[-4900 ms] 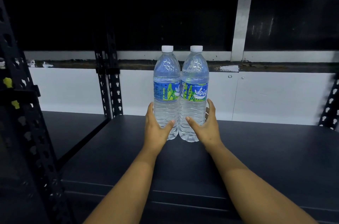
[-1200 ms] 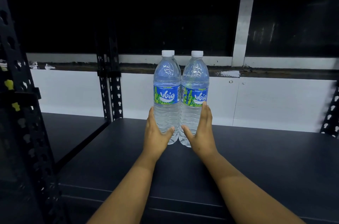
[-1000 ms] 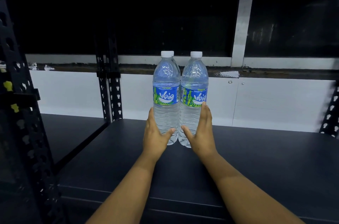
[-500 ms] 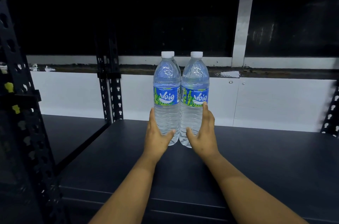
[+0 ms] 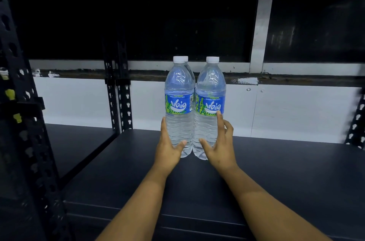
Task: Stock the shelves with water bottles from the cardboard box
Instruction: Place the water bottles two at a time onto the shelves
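Two clear water bottles with white caps and blue-green labels stand upright, side by side and touching, on the dark shelf board point(image 5: 276, 171). My left hand point(image 5: 167, 152) grips the lower part of the left water bottle point(image 5: 179, 102), thumb across its front. My right hand point(image 5: 219, 148) touches the right water bottle point(image 5: 210, 100) with its thumb and straight index finger; its other fingers stand off the bottle. A second cap peeks out just behind the left bottle's cap. No cardboard box is in view.
Black perforated uprights stand at the left front point(image 5: 23, 122), at the back left point(image 5: 118, 106) and at the far right point(image 5: 355, 122). A white wall panel point(image 5: 296, 110) closes the back. Another dark shelf board point(image 5: 75, 142) lies lower on the left.
The bottles were turned so both labels face me. In the last half second my right hand's outer fingers have lifted off the right bottle. My left hand has kept its hold.
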Demonstrator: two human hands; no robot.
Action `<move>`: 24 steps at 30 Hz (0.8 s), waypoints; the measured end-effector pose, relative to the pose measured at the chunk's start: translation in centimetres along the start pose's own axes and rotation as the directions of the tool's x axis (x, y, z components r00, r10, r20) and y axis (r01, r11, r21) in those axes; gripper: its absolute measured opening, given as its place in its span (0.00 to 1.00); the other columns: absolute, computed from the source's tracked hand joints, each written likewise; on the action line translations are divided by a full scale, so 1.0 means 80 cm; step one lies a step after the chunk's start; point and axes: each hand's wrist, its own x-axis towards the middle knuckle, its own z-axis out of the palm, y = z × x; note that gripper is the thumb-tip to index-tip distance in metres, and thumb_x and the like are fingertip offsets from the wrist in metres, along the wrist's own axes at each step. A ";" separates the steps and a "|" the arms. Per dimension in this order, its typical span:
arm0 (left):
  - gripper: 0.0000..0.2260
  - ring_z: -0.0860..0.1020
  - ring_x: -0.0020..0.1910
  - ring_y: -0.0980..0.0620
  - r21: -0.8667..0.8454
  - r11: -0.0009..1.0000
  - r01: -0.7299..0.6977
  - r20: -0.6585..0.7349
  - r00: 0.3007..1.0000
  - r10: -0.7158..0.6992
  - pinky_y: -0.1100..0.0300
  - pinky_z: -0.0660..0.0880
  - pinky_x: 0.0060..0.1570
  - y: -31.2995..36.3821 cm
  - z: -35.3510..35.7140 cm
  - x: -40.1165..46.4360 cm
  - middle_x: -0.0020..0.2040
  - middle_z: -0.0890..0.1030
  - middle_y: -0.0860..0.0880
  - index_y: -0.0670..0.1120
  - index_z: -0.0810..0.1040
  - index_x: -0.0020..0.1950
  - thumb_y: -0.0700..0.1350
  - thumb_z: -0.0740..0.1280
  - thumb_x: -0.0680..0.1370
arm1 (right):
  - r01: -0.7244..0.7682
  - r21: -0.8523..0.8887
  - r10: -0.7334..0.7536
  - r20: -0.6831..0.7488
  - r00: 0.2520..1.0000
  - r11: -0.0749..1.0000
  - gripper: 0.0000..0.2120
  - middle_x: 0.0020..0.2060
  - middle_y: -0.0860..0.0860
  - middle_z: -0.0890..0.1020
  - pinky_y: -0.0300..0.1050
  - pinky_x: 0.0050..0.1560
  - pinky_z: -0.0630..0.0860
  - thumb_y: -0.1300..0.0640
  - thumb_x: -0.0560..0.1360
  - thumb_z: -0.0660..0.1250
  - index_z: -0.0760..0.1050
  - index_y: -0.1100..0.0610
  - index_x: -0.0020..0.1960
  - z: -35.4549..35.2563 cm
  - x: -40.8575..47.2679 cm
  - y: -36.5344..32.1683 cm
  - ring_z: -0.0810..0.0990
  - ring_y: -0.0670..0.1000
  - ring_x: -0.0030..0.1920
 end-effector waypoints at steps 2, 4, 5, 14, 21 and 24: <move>0.44 0.67 0.72 0.56 -0.017 1.000 0.003 0.004 1.000 -0.003 0.51 0.66 0.72 0.001 0.001 -0.001 0.75 0.66 0.53 0.53 0.46 0.80 0.38 0.71 0.75 | -0.002 0.001 0.002 0.000 1.000 1.000 0.47 0.69 0.58 0.62 0.46 0.66 0.66 0.52 0.69 0.69 0.42 0.31 0.74 0.000 0.000 -0.001 0.67 0.54 0.68; 0.45 0.65 0.73 0.53 0.041 0.999 0.007 -0.043 0.999 -0.006 0.50 0.65 0.72 0.004 0.004 -0.002 0.76 0.64 0.51 0.52 0.46 0.80 0.41 0.73 0.73 | -0.007 0.014 0.007 0.004 1.000 1.000 0.47 0.70 0.57 0.61 0.43 0.65 0.65 0.54 0.69 0.70 0.43 0.35 0.76 0.001 -0.001 -0.002 0.65 0.50 0.69; 0.46 0.63 0.74 0.51 0.110 0.994 0.011 -0.078 0.997 -0.002 0.50 0.63 0.72 0.006 0.005 -0.001 0.75 0.62 0.49 0.51 0.47 0.80 0.44 0.75 0.72 | -0.003 0.023 0.003 0.011 1.000 1.000 0.47 0.72 0.57 0.59 0.40 0.65 0.63 0.56 0.70 0.71 0.44 0.37 0.77 0.001 -0.001 -0.002 0.63 0.48 0.70; 0.45 0.71 0.68 0.51 0.104 0.994 0.021 -0.056 0.998 -0.015 0.47 0.71 0.66 -0.002 0.001 0.004 0.71 0.70 0.53 0.52 0.53 0.78 0.44 0.77 0.69 | -0.023 -0.031 0.024 0.010 1.000 0.999 0.49 0.70 0.58 0.62 0.45 0.66 0.64 0.53 0.68 0.72 0.43 0.34 0.76 0.001 0.001 0.000 0.64 0.54 0.70; 0.45 0.70 0.69 0.51 0.085 0.996 0.013 -0.060 0.998 -0.008 0.45 0.70 0.67 -0.002 0.003 0.004 0.71 0.70 0.51 0.52 0.54 0.78 0.49 0.75 0.66 | -0.018 0.026 0.017 0.029 0.999 1.000 0.51 0.72 0.56 0.58 0.39 0.65 0.63 0.62 0.69 0.73 0.44 0.38 0.77 0.000 -0.002 -0.004 0.60 0.42 0.70; 0.49 0.61 0.73 0.48 0.216 0.976 0.032 -0.107 0.994 -0.009 0.48 0.63 0.71 0.003 0.007 0.003 0.74 0.62 0.47 0.49 0.50 0.79 0.51 0.78 0.67 | -0.027 0.046 0.023 0.071 0.997 0.999 0.49 0.76 0.57 0.52 0.36 0.67 0.60 0.61 0.69 0.70 0.43 0.40 0.76 0.003 -0.004 -0.008 0.53 0.49 0.77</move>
